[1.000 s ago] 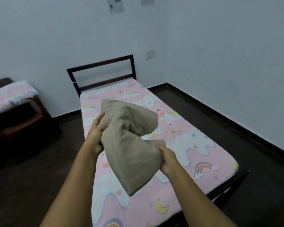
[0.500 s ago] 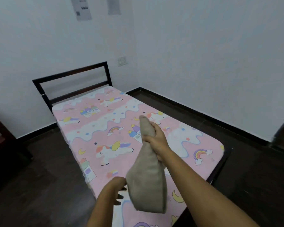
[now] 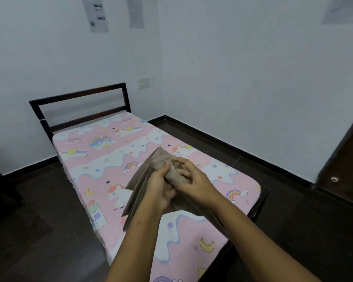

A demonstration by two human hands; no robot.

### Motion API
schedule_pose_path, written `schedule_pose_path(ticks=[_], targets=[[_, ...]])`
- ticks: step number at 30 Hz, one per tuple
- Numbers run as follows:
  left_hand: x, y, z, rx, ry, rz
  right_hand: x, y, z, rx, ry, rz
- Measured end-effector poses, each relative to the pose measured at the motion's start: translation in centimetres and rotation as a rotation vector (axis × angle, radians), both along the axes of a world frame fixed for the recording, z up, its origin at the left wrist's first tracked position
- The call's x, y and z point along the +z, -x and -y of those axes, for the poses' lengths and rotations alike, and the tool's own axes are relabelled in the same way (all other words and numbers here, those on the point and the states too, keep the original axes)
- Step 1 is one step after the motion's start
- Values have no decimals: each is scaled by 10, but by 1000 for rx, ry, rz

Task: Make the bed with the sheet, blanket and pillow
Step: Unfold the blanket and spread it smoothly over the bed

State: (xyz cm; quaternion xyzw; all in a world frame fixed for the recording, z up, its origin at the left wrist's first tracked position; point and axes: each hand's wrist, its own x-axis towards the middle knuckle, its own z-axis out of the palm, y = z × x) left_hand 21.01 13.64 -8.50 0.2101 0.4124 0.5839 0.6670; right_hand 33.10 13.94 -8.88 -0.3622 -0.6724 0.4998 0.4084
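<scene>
Bunched top of a folded beige cloth gripped by the left hand and pinched by the right hand, both grips curled onto it, cloth held above the middle of the bed, pink unicorn sheet spread over it, dark headboard behind.

Lighting is reading dim and even, with a cool bluish cast lying over the white walls; no single source is showing and shadows are falling soft. The dark floor is losing detail. Slight blur is softening the left hand, the right hand and the beige cloth they are gripping. Wide-angle distortion is bowing the headboard and tilting the door at the right edge. Print on the wall papers is resolving illegibly.
</scene>
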Motion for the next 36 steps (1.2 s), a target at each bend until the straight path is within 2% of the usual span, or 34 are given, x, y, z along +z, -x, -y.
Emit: schedule_pose_path(ticks=[3, 7, 12, 16, 18, 21, 25, 28, 30, 31, 33, 36], targets=[[9, -10, 13, 30, 21, -22, -4, -15, 11, -72, 101, -155], [20, -14, 36, 78, 13, 17, -5, -21, 23, -231, -7, 78], [36, -18, 78, 101, 13, 94, 10, -2, 50, -233, -31, 108], [36, -15, 106, 132, 20, 138, 14, 14, 72, -220, -112, 213], [36, -13, 119, 153, 24, 160, 19, 17, 82, -291, -159, 171], [31, 4, 133, 223, 49, 194, 30, 7, 84, -487, -97, 68], [19, 55, 142, 306, 139, 54, 43, -13, 78, -625, 99, -191], [15, 92, 150, 410, 233, -2, 57, -12, 86, -565, 225, -372], [11, 108, 152, 423, 244, -81, 61, -4, 91, -520, 231, -373], [10, 113, 153, 413, 245, -151, 62, 3, 95, -509, 223, -357], [13, 117, 155, 372, 219, -414, 62, 20, 103, -493, 211, -326], [25, 118, 151, 156, 75, -737, 62, 49, 107, -465, 190, -305]])
